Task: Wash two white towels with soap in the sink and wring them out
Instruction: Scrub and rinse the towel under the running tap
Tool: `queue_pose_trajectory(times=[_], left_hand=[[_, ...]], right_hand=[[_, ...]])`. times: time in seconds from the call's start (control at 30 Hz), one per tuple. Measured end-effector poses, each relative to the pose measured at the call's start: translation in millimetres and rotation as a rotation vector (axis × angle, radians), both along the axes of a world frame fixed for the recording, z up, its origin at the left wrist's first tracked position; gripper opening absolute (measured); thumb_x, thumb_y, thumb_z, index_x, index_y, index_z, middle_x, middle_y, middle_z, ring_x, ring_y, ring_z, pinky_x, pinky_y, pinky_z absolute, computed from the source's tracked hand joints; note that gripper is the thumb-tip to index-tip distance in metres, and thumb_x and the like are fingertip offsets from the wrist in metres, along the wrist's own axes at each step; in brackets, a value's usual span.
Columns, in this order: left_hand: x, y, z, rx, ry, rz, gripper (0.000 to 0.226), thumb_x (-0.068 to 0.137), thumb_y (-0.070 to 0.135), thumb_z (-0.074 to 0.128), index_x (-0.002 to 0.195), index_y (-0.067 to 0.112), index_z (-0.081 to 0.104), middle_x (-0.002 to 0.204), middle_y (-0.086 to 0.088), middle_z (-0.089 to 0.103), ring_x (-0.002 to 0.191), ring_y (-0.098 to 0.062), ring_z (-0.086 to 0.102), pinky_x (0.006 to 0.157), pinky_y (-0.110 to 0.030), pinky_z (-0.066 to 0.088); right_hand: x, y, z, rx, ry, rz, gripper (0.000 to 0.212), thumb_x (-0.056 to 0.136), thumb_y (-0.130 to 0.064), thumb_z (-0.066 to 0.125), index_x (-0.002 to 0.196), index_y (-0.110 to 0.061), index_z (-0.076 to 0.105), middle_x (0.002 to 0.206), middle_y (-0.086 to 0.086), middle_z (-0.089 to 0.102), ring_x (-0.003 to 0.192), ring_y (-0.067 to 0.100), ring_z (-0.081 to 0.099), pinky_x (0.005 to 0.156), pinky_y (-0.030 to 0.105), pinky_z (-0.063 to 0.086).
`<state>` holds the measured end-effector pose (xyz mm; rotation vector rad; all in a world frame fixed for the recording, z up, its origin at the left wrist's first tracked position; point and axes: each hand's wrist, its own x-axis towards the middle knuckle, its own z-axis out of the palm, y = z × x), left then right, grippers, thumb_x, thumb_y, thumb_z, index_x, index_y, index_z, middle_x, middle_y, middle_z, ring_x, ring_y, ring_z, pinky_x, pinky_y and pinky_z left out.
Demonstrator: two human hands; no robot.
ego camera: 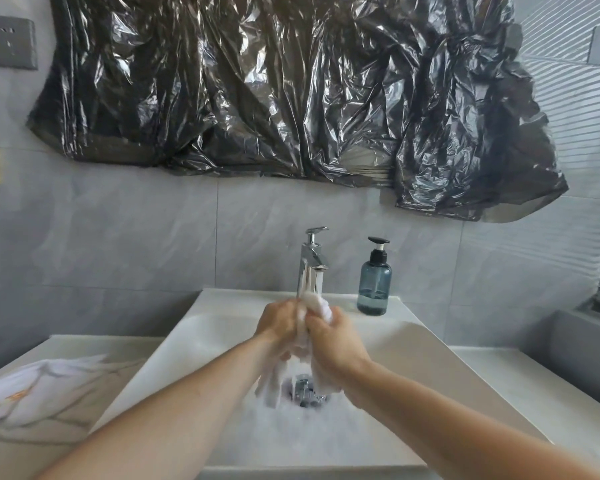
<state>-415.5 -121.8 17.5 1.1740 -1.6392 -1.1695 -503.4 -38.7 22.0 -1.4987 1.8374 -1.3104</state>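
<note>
Here both hands, left and right, grip the towel, apparently hanging vertically below the tap.

Marble counter bears folded towel, soap bottle.

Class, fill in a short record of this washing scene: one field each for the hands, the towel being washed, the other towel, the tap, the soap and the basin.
Hands: left hand and right hand both grip one towel under the tap
Towel in hands: white towel, bunched, over the sink
Other towel: second towel, on the counter left of the sink
Tap: faucet, water running
Soap: pump bottle, upright, right of the faucet
Basin: suds around the drain
</note>
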Motion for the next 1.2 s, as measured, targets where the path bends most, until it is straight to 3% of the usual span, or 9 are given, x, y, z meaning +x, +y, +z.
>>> queue_pose_trajectory(times=[0.1, 0.2, 0.4, 0.53, 0.7, 0.83, 0.97, 1.07, 1.2], left_hand=[[-4.9, 11.5, -0.3, 0.024, 0.086, -0.032, 0.026, 0.077, 0.037, 0.057, 0.069, 0.021, 0.076, 0.054, -0.004, 0.058, 0.044, -0.021, 0.046, 0.043, -0.023, 0.026], [-7.5, 16.5, -9.2, 0.016, 0.055, -0.093, 0.038, 0.097, 0.037, 0.051, 0.065, 0.025, 0.067, 0.052, 0.001, 0.048, 0.041, -0.017, 0.036, 0.043, -0.02, 0.022], [6.7, -2.8, -6.2, -0.017, 0.006, 0.019, 0.031, 0.077, 0.045, 0.059, 0.073, 0.018, 0.071, 0.057, -0.002, 0.059, 0.046, -0.021, 0.048, 0.04, -0.015, 0.026], [15.3, -4.6, -13.5, -0.011, -0.336, -0.107, 0.042, 0.092, 0.051, 0.049, 0.098, 0.016, 0.072, 0.07, -0.008, 0.07, 0.048, -0.024, 0.056, 0.045, -0.024, 0.035], [23.0, 0.3, -22.0, -0.191, -0.87, -0.082, 0.059, 0.085, 0.076, 0.043, 0.122, 0.034, 0.058, 0.135, 0.004, 0.059, 0.12, -0.028, 0.059, 0.102, -0.04, 0.047], [28.2, 7.1, -19.3, -0.085, -0.862, -0.248, 0.064, 0.082, 0.061, 0.062, 0.141, 0.04, 0.048, 0.138, 0.0, 0.048, 0.123, -0.029, 0.057, 0.105, -0.043, 0.046], [28.9, 8.0, -26.0, -0.113, -0.996, -0.28, 0.065, 0.08, 0.044, 0.066, 0.141, 0.04, 0.043, 0.135, 0.002, 0.044, 0.12, -0.029, 0.058, 0.102, -0.045, 0.052], [24.7, -5.1, -32.7, -0.119, -0.923, -0.282, 0.047, 0.095, 0.026, 0.053, 0.142, 0.031, 0.051, 0.146, 0.0, 0.052, 0.129, -0.03, 0.055, 0.108, -0.043, 0.048], [14.5, -6.4, -24.6, 0.084, -0.255, -0.214, 0.046, 0.09, 0.049, 0.047, 0.112, 0.016, 0.071, 0.103, -0.004, 0.077, 0.091, -0.015, 0.072, 0.088, -0.032, 0.061]], right_hand=[[-15.1, -13.6, 8.8, 0.005, -0.02, -0.085, 0.019, 0.096, -0.021, 0.046, 0.088, -0.02, 0.063, 0.082, 0.002, 0.07, 0.082, 0.025, 0.07, 0.07, 0.037, 0.058], [-25.8, -16.9, 6.7, -0.001, -0.044, -0.138, 0.029, 0.092, -0.02, 0.042, 0.105, -0.017, 0.067, 0.095, 0.008, 0.074, 0.092, 0.03, 0.072, 0.08, 0.045, 0.061], [-38.1, 3.5, 8.4, 0.075, 0.177, 0.063, 0.018, 0.096, -0.028, 0.055, 0.091, -0.019, 0.069, 0.084, 0.0, 0.071, 0.078, 0.02, 0.064, 0.064, 0.03, 0.048], [-55.7, 5.5, -3.7, 0.1, 0.491, -0.166, 0.023, 0.096, -0.047, 0.049, 0.103, -0.026, 0.056, 0.092, -0.003, 0.064, 0.083, 0.024, 0.062, 0.069, 0.036, 0.045], [-64.8, 5.8, -21.7, 0.366, 0.51, 0.11, 0.055, 0.097, -0.044, 0.057, 0.147, -0.025, 0.043, 0.143, 0.005, 0.054, 0.113, 0.02, 0.051, 0.092, 0.031, 0.039], [-61.6, 5.0, -27.8, 0.448, 0.619, 0.159, 0.075, 0.086, -0.047, 0.069, 0.149, -0.02, 0.037, 0.143, 0.005, 0.053, 0.118, 0.024, 0.049, 0.09, 0.034, 0.038], [-61.5, 2.9, -31.4, 0.49, 0.772, 0.164, 0.055, 0.095, -0.041, 0.063, 0.139, -0.013, 0.045, 0.131, 0.01, 0.057, 0.103, 0.029, 0.051, 0.073, 0.034, 0.044], [-63.4, -3.7, -30.9, 0.394, 0.425, 0.092, 0.025, 0.102, -0.034, 0.057, 0.12, -0.017, 0.054, 0.092, 0.001, 0.061, 0.07, 0.017, 0.058, 0.054, 0.028, 0.049], [-58.0, -8.3, -17.3, 0.238, -0.176, 0.01, 0.021, 0.108, -0.036, 0.044, 0.12, -0.02, 0.054, 0.101, 0.009, 0.072, 0.074, 0.017, 0.069, 0.055, 0.029, 0.058]])
